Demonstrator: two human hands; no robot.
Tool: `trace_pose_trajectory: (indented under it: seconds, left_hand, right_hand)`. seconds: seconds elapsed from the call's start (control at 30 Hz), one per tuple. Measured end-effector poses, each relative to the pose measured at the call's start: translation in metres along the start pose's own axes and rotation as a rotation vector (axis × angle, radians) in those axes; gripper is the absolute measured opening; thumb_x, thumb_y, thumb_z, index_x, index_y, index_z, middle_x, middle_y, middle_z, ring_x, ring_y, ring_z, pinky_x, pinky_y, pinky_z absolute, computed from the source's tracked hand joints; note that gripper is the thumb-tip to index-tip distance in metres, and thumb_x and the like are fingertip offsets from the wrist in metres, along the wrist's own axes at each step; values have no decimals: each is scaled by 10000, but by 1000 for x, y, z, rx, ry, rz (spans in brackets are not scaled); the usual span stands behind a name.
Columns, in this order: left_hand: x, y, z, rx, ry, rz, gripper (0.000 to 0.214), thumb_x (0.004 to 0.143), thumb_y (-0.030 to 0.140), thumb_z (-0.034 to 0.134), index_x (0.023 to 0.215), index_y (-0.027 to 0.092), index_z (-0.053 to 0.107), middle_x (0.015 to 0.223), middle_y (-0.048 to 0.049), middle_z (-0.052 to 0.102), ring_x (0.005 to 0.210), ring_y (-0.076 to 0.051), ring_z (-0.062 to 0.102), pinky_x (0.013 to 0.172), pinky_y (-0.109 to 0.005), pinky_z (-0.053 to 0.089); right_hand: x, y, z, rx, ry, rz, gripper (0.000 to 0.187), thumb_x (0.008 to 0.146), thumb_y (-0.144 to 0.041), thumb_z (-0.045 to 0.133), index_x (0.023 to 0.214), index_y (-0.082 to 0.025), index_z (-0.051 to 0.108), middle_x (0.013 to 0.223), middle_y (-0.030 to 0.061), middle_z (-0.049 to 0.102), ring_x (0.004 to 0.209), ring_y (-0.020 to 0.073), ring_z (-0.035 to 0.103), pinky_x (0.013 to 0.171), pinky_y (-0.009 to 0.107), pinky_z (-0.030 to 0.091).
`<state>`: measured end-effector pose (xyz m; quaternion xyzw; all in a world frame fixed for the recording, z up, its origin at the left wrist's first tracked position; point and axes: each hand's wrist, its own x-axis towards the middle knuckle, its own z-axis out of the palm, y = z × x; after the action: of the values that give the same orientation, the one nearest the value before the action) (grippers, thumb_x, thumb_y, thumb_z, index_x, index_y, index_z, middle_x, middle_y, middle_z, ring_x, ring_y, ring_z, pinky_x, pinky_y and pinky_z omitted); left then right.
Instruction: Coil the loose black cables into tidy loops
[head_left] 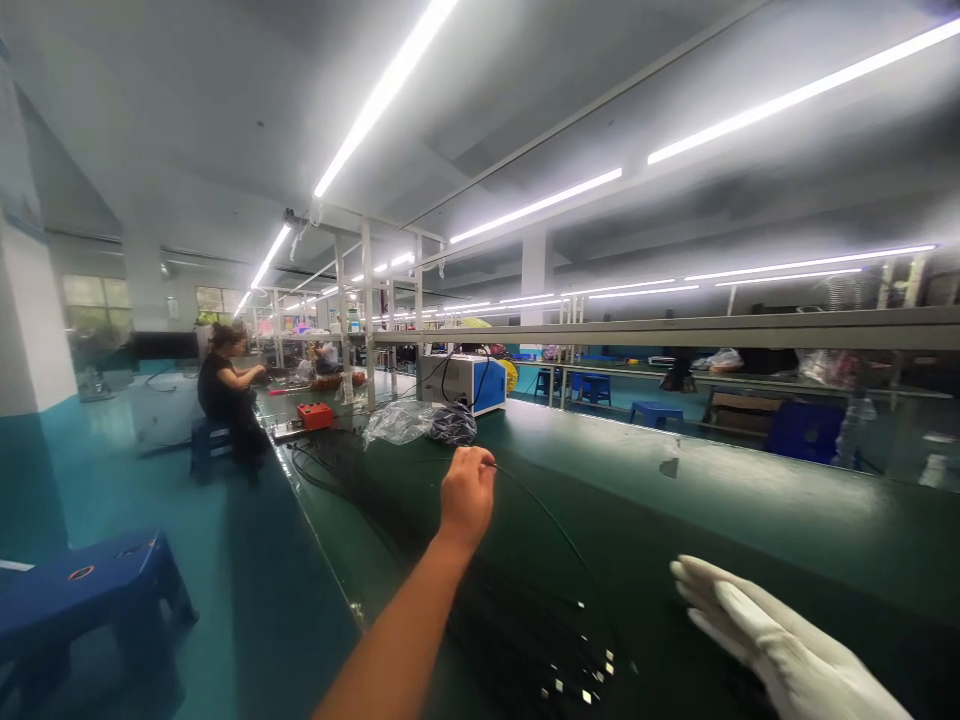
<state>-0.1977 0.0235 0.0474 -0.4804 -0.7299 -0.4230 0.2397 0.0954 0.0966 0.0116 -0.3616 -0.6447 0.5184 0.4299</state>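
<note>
My bare left hand [469, 490] is raised over the green bench, its fingers closed around a thin black cable [544, 508]. From that hand the cable runs down to the right, toward a bundle of black cables [517, 640] on the bench. Small pale metallic ends [587, 696] show at the near end of the bundle. My right hand [765, 620], in a white glove, is stretched out flat above the bench at the right, with nothing in it. It is apart from the held cable.
On the bench farther off stand a blue-and-white machine [487, 384], a clear plastic bag [401, 422] and a red box [315, 416]. A shelf rail [675, 333] crosses above. To the left are a blue stool [90, 590] and a seated person [225, 385].
</note>
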Motion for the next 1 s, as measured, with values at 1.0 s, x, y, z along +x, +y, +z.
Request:
trace_pose_trajectory:
  seconds: [1.0]
  left_hand:
    - [-93,192,0,-565,-1065,522,225,849,123,526,741,257,671,782,35,611,834,-153,502,831,-295,326]
  right_hand:
    - [-103,33,-38,986,-807,450,574,783,-470,647,1063,30,631,923,161,686,900,234,633,849,325,403]
